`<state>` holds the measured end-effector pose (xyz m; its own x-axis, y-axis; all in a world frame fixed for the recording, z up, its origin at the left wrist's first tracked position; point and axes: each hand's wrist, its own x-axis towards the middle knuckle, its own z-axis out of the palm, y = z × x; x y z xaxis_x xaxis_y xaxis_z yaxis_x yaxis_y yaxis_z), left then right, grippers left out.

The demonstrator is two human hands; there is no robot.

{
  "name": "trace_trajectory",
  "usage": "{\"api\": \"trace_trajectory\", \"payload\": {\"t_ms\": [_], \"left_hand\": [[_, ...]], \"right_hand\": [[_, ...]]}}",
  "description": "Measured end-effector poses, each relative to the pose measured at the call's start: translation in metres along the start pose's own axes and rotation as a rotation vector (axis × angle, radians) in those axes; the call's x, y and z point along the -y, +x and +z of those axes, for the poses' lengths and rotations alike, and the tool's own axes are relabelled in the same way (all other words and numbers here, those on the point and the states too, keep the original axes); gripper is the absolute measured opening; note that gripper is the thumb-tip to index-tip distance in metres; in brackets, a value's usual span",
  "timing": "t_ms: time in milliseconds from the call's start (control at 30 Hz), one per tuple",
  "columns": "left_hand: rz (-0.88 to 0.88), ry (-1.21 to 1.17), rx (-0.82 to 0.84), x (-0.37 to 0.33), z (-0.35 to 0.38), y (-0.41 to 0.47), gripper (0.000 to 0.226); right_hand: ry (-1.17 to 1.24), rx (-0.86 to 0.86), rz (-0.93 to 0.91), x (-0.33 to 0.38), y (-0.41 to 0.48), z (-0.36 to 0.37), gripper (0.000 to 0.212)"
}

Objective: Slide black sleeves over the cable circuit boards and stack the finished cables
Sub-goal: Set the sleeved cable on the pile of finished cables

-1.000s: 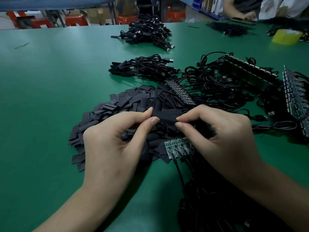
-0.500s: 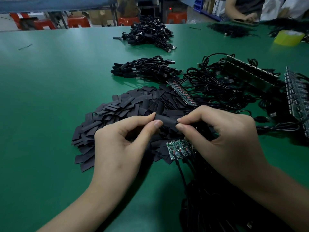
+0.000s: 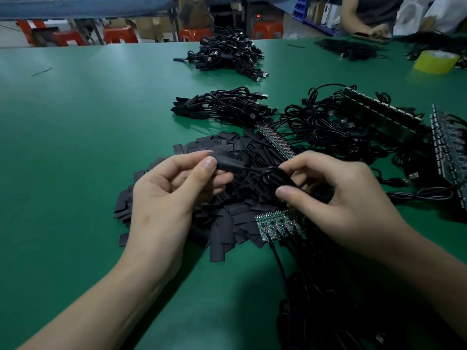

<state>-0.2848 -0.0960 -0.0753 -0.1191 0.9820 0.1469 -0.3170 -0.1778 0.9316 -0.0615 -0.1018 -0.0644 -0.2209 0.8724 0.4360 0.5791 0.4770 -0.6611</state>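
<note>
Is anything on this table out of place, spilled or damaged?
Nothing looks damaged. The sleeves lie in a loose heap; a stray sleeve sits apart at its left edge. A thin black scrap lies alone on the table's far left. The left hand and right hand hold one cable.

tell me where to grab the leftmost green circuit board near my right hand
Probably pinch the leftmost circuit board across its flat faces at the open left edge, coming from the left: its cable leaves the near end and neighbours crowd its right side.

1 sleeve pile [image 3: 228, 224], 1 yellow tape roll [image 3: 436, 62].
</note>
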Motion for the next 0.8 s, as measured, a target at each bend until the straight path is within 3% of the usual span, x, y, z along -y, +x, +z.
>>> {"api": "trace_trajectory", "payload": {"t_ms": [133, 267, 367, 467, 600, 800], "left_hand": [[0.063, 0.226, 0.055, -0.002, -0.001, 0.002, 0.036], [0.321, 0.948, 0.262, 0.002, -0.003, -0.002, 0.028], [0.383, 1.196, 0.391, 0.003, 0.001, -0.009, 0.04], [0.385, 1.286, 0.434, 0.002, 0.005, -0.013, 0.052], [0.3, 1.282, 0.464, 0.005, 0.008, -0.015, 0.052], [0.192, 0.976, 0.423, 0.005, 0.011, -0.016, 0.029]], "right_hand": [[-0.124, -0.093, -0.026, 0.007, 0.027, -0.015, 0.019], [-0.344, -0.121, -0.082, 0.015, 0.087, -0.023, 0.027], [-0.439, -0.111, -0.139, 0.016, 0.148, -0.008, 0.03], [-0.553, -0.069, -0.145, 0.01, 0.209, 0.012, 0.035], [-0.695, 0.184, -0.024, 0.01, 0.243, 0.035, 0.058], [-0.459, 0.166, -0.119, 0.019, 0.167, 0.026, 0.033]]}}
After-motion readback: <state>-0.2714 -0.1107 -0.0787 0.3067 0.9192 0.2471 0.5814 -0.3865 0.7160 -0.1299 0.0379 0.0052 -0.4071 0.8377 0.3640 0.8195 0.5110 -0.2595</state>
